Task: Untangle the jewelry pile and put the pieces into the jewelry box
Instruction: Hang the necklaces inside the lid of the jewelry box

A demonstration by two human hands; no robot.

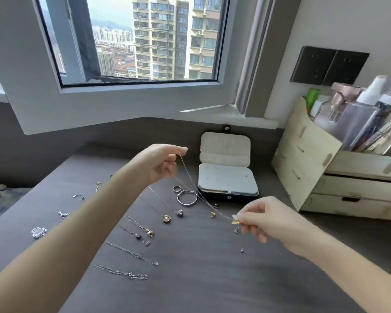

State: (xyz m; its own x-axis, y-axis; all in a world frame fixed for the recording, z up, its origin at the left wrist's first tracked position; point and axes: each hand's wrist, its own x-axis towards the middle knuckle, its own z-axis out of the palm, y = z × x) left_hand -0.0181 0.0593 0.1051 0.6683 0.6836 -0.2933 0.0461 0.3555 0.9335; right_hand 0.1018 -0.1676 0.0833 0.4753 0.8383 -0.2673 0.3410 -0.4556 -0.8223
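A thin gold necklace is stretched in the air between both hands. My left hand pinches its upper end above the table. My right hand pinches its gold pendant lower right. The open jewelry box, black outside with a pale lining, stands behind the chain with its lid up. Several chains with pendants lie spread in rows on the dark table, beside a silver bangle and a ring.
Small earrings and charms lie scattered to the left and near my right hand. A pale wooden drawer organizer with bottles stands at the right. An open window sash juts over the table's back.
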